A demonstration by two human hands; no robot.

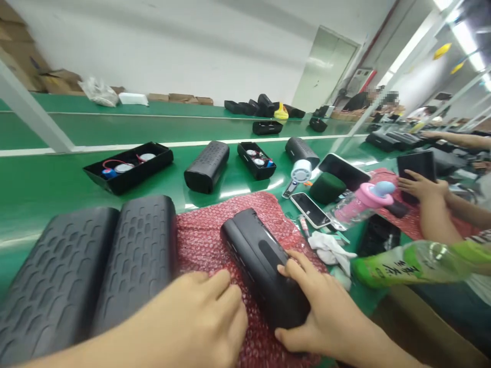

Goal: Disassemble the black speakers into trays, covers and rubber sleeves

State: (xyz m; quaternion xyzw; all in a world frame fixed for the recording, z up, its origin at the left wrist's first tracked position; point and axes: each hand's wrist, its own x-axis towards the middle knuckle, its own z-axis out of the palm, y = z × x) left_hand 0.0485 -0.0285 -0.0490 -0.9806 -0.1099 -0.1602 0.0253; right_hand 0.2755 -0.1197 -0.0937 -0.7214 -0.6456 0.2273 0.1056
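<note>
Ribbed black housings are lying at far left. Your left hand is resting half-curled on the red bubble wrap, holding nothing visible; your right hand is cupping the black speaker body on it. Risk: a slack grip could let it roll off the wrap.

Single head-worn camera, mounted above the work and facing forward and down. The person's left hand and right hand lie very near the lens at the lower frame edge. The wide view extends along the green workbench to the white wall, with visibly bowed edges.
</note>
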